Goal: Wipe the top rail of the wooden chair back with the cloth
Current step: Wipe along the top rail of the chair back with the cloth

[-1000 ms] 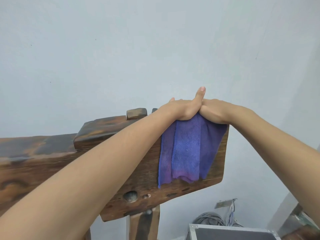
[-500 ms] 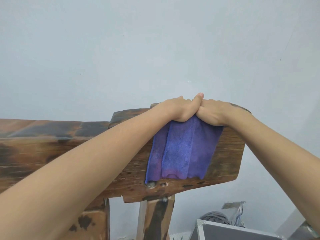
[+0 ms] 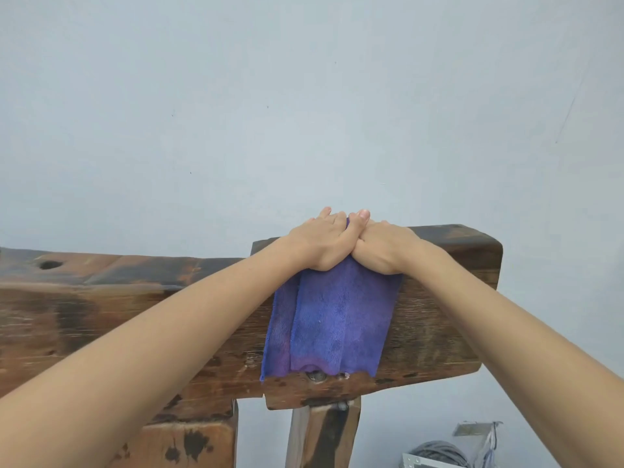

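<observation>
The wooden chair back's top rail [image 3: 456, 243] is a thick dark beam running across the view. A purple cloth [image 3: 337, 315] is draped over it and hangs down the near face. My left hand [image 3: 320, 241] presses flat on the cloth on top of the rail, with its fingertips reaching the far edge. Right beside it and touching it, my right hand [image 3: 385, 249] holds the cloth, and its fingers curl out of sight over the far edge. The left thumb lies over the right hand.
A second, lower wooden beam [image 3: 101, 275] with a hole in it adjoins on the left. A wooden post [image 3: 320, 434] stands under the rail. A coil of grey cable [image 3: 439, 450] and a metal-edged case [image 3: 422, 462] lie low right. A pale wall is behind.
Both hands and the cloth have slid left along the rail, away from its right end, so more bare wood shows to their right. The left thumb has lowered.
</observation>
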`<act>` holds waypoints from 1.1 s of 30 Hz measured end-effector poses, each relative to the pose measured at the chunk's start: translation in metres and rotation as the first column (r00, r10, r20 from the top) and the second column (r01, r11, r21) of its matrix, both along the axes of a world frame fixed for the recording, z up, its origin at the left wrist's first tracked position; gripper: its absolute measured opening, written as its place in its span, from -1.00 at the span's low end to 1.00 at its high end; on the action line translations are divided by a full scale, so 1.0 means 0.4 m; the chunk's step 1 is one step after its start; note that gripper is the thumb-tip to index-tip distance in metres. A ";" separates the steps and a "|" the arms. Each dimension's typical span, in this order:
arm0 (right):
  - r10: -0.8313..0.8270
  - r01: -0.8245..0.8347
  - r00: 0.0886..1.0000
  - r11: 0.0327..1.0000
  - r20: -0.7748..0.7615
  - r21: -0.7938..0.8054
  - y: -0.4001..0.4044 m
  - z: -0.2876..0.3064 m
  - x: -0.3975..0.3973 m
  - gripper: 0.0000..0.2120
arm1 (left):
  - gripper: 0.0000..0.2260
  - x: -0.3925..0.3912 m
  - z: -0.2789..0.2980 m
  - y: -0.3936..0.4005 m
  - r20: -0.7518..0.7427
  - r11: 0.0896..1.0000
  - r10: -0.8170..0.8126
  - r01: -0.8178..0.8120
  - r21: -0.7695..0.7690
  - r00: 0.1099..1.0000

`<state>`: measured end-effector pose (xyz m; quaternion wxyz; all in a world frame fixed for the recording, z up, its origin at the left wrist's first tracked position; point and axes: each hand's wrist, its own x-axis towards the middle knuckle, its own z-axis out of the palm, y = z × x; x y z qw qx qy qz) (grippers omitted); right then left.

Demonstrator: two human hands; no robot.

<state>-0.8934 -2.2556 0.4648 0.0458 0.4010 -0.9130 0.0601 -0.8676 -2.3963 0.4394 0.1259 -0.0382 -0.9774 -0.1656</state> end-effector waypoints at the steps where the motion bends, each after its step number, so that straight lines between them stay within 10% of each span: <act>1: 0.005 -0.005 1.000 1.000 0.002 0.000 -0.006 -0.001 0.002 -0.43 | -0.25 0.003 0.000 -0.007 0.007 1.000 0.007 -0.007 0.005 1.000; 33: 0.102 -0.108 0.993 0.985 0.053 0.133 -0.265 -0.019 0.089 -0.30 | -0.42 0.180 -0.058 -0.216 0.060 0.929 0.107 -0.122 0.350 0.992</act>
